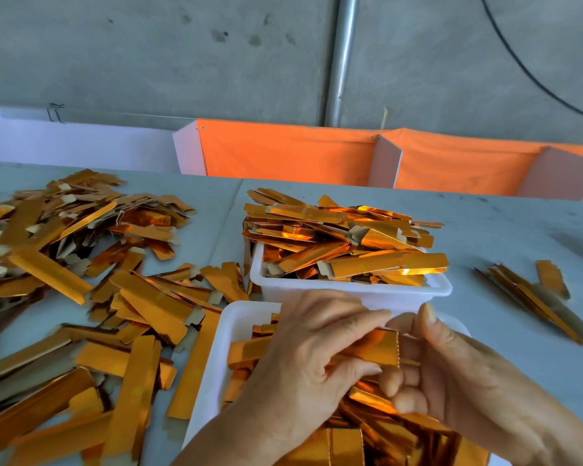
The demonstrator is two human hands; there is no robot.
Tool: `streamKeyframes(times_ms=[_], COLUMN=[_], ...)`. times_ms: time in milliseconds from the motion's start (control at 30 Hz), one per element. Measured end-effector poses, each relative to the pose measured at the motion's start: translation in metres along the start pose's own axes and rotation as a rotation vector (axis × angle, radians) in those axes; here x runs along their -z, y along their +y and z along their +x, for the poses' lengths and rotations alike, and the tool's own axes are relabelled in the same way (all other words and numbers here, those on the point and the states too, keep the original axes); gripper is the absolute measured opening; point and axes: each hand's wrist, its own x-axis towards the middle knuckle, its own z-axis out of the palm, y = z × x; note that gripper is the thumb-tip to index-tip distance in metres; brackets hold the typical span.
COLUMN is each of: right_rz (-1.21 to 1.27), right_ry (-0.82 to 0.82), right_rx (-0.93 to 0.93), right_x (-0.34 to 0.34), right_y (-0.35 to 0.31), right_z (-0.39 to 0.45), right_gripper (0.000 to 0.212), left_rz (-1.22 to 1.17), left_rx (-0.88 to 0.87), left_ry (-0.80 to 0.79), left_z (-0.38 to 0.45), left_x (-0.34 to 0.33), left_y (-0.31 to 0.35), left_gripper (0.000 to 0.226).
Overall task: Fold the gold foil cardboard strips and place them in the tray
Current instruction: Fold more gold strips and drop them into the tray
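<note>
Over the near white plastic tray (231, 331), our left hand (303, 361) and right hand (451, 371) pinch one gold foil cardboard strip (379, 348) between curled fingers, apparently creasing it before dropping it among the folded ones below

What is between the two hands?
A gold foil strip held by both: the left hand grips one end, the right hand pinches the other, above the near white tray. The head view shows it.
</note>
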Motion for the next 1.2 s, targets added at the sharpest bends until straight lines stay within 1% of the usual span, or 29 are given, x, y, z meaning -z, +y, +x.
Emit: streamKeyframes(times_ms=[33,100,167,233,300,333,367,433,467,500,533,600,667,700,767,833,900,967,1033,1067,1133,1200], right_rz=[-0.013,-0.023,-0.003,0.011,-0.006,-0.074,-0.194,-0.532,-0.709,-0.867,-1.007,-1.181,-1.164,-1.094,-0.889,-0.719,-0.695,-0.723,-0.706,-0.708,-0.727,-0.726], right_ry=[-0.019,-0.053,-0.038,0.017,0.111,0.181,0.273,0.472,0.557,0.606,0.620,0.577,0.538,0.544,0.540,0.455,0.341,0.251,0.177,0.157,0.159,0.184], right_rx=[-0.029,-0.074,-0.096,-0.066,0.036,0.115,0.196,0.311,0.354,0.397,0.443,0.489,0.467,0.469,0.537,0.616,0.641,0.597,0.535,0.497,0.412,0.354], right_x=[0.000,-0.001,0.000,-0.001,-0.009,-0.014,-0.018,-0.026,-0.030,-0.034,-0.037,-0.040,-0.040,-0.039,-0.033,-0.030,-0.030,-0.032,-0.032,-0.031,-0.029,-0.026], right_y=[-0.002,-0.006,-0.007,-0.007,-0.006,-0.006,-0.003,0.004,0.009,0.015,0.021,0.031,0.030,0.024,0.005,-0.014,-0.027,-0.035,-0.041,-0.042,-0.042,-0.040], right_z=[-0.001,-0.005,-0.009,-0.013,-0.015,-0.015,-0.015,-0.014,-0.013,-0.011,-0.010,-0.005,-0.005,-0.006,-0.008,-0.010,-0.010,-0.008,-0.008,-0.009,-0.009,-0.009], right_gripper=[0.075,0.065,0.063,0.057,0.051,0.047,0.042,0.032,0.031,0.033,0.035,0.042,0.037,0.033,0.037,0.043,0.043,0.033,0.020,0.016,0.015,0.012], left_rz=[0.029,0.093,0.138,0.159,0.101,0.017,-0.099,-0.401,-0.562,-0.675,-0.714,-0.702,-0.685,-0.658,-0.582,-0.519,-0.446,-0.411,-0.390,-0.372,-0.336,-0.315], left_rx=[-0.016,-0.086,-0.145,-0.160,-0.097,-0.029,0.065,0.275,0.349,0.376,0.377,0.362,0.339,0.328,0.313,0.282,0.228,0.216,0.231,0.240,0.253,0.277], left_ry=[0.009,0.008,-0.021,-0.038,0.006,0.056,0.115,0.192,0.189,0.181,0.177,0.159,0.137,0.120,0.076,0.015,-0.041,-0.093,-0.136,-0.153,-0.177,-0.168], left_z=[0.000,0.001,0.002,0.004,0.004,0.003,0.002,0.002,0.003,0.003,0.004,0.004,0.003,0.002,0.000,0.001,0.003,0.002,0.001,0.000,-0.001,-0.001], left_x=[-0.001,-0.005,-0.007,-0.009,-0.008,-0.007,-0.006,-0.002,0.000,0.001,0.001,0.002,0.002,0.003,0.006,0.008,0.007,0.006,0.005,0.006,0.006,0.007], left_y=[0.000,0.001,0.003,0.006,0.010,0.011,0.010,0.009,0.007,0.005,0.003,0.003,0.003,0.002,0.002,0.002,0.005,0.007,0.008,0.008,0.008,0.008], left_gripper=[0.052,0.054,0.058,0.070,0.079,0.079,0.077,0.072,0.069,0.066,0.061,0.052,0.047,0.047,0.045,0.040,0.037,0.035,0.038,0.040,0.042,0.042])
